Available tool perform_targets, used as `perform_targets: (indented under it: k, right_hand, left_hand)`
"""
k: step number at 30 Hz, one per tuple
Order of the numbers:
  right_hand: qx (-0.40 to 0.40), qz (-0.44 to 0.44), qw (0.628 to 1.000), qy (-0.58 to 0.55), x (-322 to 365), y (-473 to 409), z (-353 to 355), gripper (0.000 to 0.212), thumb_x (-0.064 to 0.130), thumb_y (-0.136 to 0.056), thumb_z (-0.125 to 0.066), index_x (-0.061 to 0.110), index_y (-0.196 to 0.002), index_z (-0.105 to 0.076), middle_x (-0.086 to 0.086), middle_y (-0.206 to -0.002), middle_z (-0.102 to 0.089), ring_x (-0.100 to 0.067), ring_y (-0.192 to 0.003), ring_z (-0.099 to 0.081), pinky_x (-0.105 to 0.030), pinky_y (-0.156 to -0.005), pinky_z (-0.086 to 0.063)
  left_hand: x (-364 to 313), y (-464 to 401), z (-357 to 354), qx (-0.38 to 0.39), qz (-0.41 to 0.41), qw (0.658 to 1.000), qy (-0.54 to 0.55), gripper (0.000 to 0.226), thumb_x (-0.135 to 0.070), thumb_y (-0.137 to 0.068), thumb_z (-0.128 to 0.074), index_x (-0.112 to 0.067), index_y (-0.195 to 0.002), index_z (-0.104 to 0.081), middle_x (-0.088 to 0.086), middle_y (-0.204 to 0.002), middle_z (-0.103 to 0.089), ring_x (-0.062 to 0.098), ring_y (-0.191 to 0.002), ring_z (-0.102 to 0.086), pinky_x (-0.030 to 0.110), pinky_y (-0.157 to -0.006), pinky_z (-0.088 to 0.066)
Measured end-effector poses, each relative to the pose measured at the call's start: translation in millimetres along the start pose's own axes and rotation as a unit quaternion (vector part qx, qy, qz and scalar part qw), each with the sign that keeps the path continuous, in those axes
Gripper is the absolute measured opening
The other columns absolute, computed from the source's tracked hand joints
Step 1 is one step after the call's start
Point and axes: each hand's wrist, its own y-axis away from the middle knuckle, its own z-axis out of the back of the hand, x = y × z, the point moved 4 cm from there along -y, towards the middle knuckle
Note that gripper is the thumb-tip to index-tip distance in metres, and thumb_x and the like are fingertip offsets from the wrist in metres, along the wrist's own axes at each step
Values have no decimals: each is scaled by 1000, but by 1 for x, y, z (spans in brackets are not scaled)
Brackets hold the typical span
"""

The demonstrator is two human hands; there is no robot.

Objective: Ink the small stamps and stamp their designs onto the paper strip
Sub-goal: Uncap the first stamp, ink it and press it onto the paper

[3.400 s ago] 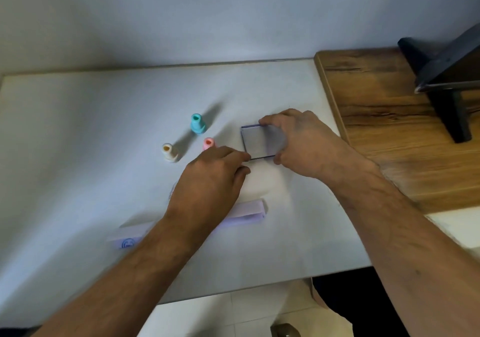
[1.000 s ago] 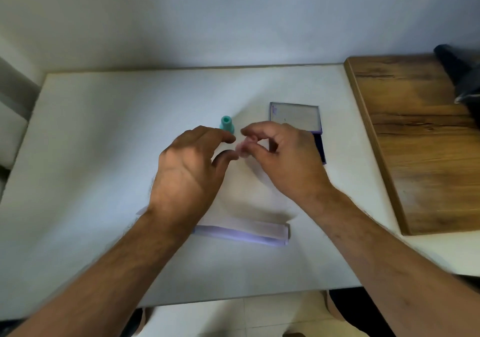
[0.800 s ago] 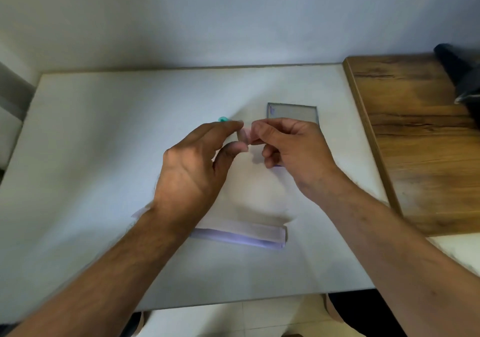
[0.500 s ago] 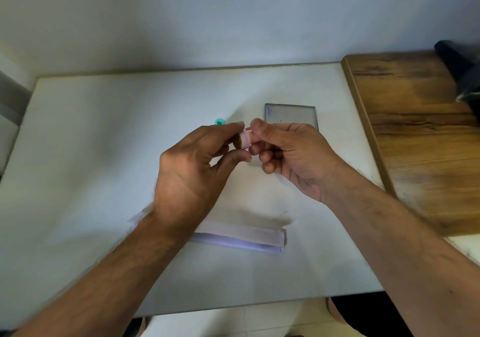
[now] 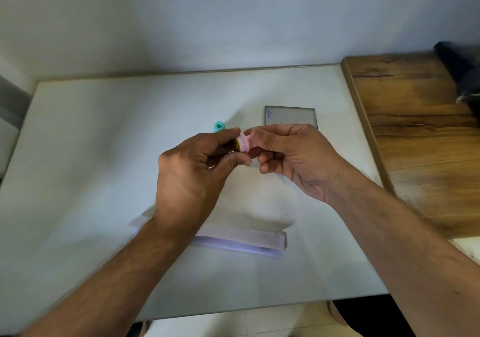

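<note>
Hands at frame centre hold one pink stamp (image 5: 244, 143) between them, above the white surface (image 5: 78, 154).

The left hand (image 5: 193, 173) pinches the stamp's left end between thumb and forefinger; a dark, yellowish part shows there. A teal stamp (image 5: 218, 126) stands just behind its fingertips. The right hand (image 5: 291, 157) pinches the stamp's right end, fingers curled. The paper strip (image 5: 241, 240) lies lower centre, partly under the left wrist. A clear ink pad lid (image 5: 289, 115) lies behind the right hand; a wooden board (image 5: 420, 134) lies at right.
</note>
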Motion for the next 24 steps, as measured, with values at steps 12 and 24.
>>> perform_targets:
  k: [12,24]
  right_hand:
    - [-67,35,994,-74,10,1,12,24,-4,-80,-68,0,-103,-69,-13,-79,-69,-20,-64,-62,-29,-60,-59]
    - [-92,53,989,-104,14,2,17,20,-3,-78,-70,3,-97,-70,-12,-78,-69,-17,-60,-60,-27,-57,-57]
  left_hand:
    - [-1,6,-8,15,24,1000,11,41,-28,-78,-78,-21,-118,-69,-13,-100,-70,0,-87,-70,12,-86,-52]
    - [3,15,-24,121,0,975,-188,27,-33,-87,-69,-25,-113,-66,-9,-82,-73,11,-69,-69,28,-70,-59]
